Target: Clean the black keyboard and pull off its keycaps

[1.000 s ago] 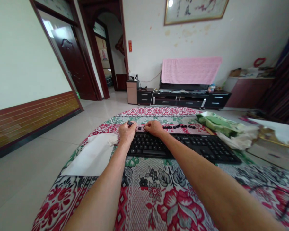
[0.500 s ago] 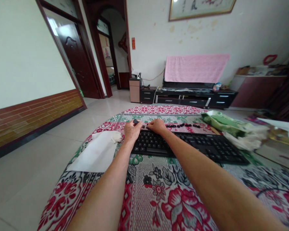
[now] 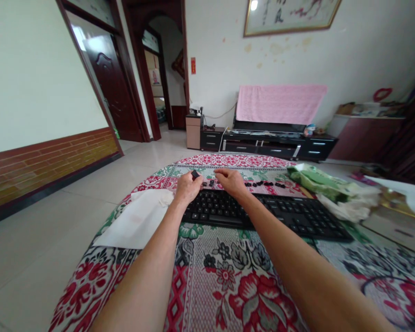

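Left hand: our left hand (image 3: 187,188) sits just left of centre, its fingertips pinched shut on a small black keycap (image 3: 195,174) held up above the knuckles.
Right hand: our right hand (image 3: 232,182) is at centre, fingers curled down over the far edge of the keyboard (image 3: 273,214); we cannot tell whether it grips anything.
Keyboard: black, lying across the middle of the frame on the floral tablecloth (image 3: 242,286).
Beyond it: a row of loose keycaps (image 3: 264,184).
Left side: a white cloth (image 3: 138,220) beside our left wrist.
Right side: a green bag (image 3: 314,180).
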